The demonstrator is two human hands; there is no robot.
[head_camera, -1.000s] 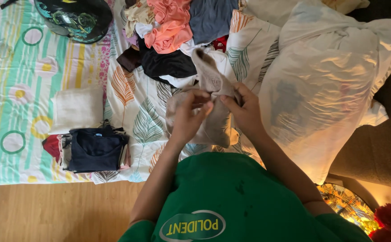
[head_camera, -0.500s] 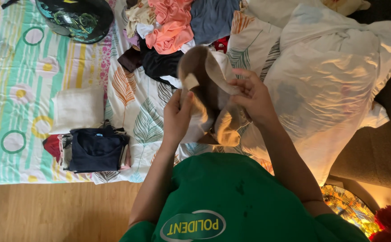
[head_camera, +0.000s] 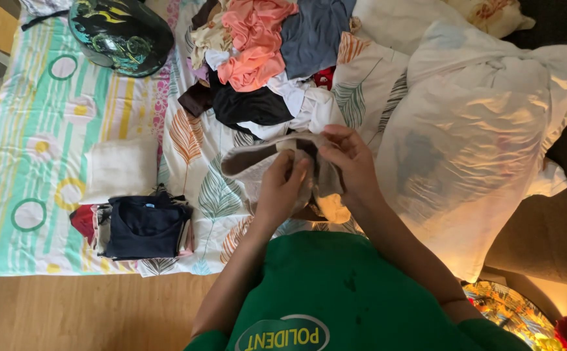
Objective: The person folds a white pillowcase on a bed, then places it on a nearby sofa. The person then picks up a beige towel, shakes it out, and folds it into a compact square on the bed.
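Both my hands hold a beige-brown garment [head_camera: 251, 159] over the leaf-patterned sheet [head_camera: 199, 140] of the bed. My left hand [head_camera: 283, 188] pinches its fabric from below. My right hand [head_camera: 348, 162] grips the bunched part from the right. The garment hangs crumpled between them, and its far end lies towards the left. I wear a green shirt.
A pile of loose clothes [head_camera: 264, 58], pink, grey, black and white, lies beyond my hands. A folded white cloth [head_camera: 120, 168] and a folded dark stack [head_camera: 144, 226] sit at left. A dark helmet [head_camera: 121, 36] lies far left. A large white pillow [head_camera: 478, 143] lies at right.
The garment was lifted and turned over between my hands, then brought lower. My hands have closed in on its bunched middle.
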